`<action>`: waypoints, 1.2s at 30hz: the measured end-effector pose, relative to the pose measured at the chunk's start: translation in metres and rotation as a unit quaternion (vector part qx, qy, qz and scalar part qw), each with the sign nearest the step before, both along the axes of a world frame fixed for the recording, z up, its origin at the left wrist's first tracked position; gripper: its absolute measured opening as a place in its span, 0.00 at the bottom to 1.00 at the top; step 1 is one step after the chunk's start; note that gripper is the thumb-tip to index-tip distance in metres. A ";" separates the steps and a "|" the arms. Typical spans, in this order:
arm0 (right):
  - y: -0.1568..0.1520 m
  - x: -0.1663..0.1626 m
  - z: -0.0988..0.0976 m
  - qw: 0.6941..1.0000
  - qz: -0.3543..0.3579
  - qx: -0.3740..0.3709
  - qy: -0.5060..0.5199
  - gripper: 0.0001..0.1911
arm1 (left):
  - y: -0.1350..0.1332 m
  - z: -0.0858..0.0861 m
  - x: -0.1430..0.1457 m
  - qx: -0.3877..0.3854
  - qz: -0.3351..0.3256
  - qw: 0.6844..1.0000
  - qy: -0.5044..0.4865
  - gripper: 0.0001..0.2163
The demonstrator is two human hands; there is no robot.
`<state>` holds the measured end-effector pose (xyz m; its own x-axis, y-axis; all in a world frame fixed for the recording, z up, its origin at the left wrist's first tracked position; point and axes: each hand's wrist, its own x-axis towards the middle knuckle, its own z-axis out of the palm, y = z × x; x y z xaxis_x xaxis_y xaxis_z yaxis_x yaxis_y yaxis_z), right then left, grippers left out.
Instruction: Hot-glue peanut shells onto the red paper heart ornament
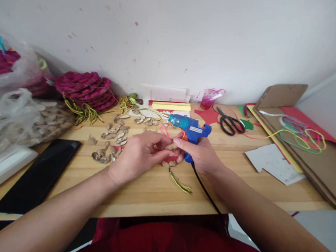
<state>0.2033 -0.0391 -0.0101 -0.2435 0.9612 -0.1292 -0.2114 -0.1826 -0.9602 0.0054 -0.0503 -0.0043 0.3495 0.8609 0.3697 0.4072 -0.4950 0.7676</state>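
My right hand [204, 153] is wrapped round the handle of a blue hot glue gun [182, 122], its nozzle pointing left and its black cord [206, 189] running down over the table edge. Between the fingertips of my left hand [139, 152] is a peanut shell [171, 146], which my right thumb also appears to touch. Beneath my hands lies a red piece [128, 149], mostly hidden, with some shells around it. A yellow-green yarn tassel [180, 183] trails out from there towards me. Several loose peanut shells [121, 134] lie left of my left hand.
Black scissors [230, 122] lie beyond my right hand. A cup of magenta liquid [208, 98] stands by the wall. At left are a magenta braided stack [85, 89], a plastic bag of shells [44, 119] and a black tablet [39, 174]. Cardboard [323, 165] bearing coloured cord [302, 131] lies right.
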 end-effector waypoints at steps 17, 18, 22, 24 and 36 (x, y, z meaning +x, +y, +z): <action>0.005 0.007 0.001 1.000 -0.024 -0.010 0.004 0.16 | 0.003 0.004 -0.001 -0.063 -0.085 0.984 -0.142 0.05; 0.006 0.009 0.001 0.999 -0.035 0.003 -0.008 0.16 | 0.003 0.005 -0.002 -0.073 -0.086 0.984 -0.142 0.05; 0.018 0.019 -0.004 0.986 -0.110 0.076 -0.099 0.12 | 0.008 0.004 -0.007 -0.086 -0.051 0.988 -0.117 0.04; 0.027 0.027 -0.009 0.969 -0.171 0.103 -0.145 0.10 | 0.011 0.002 -0.010 -0.082 -0.030 0.991 -0.097 0.05; 0.044 0.042 -0.017 0.946 -0.240 0.103 -0.190 0.12 | 0.022 0.003 -0.026 -0.247 -0.120 0.961 -0.028 0.10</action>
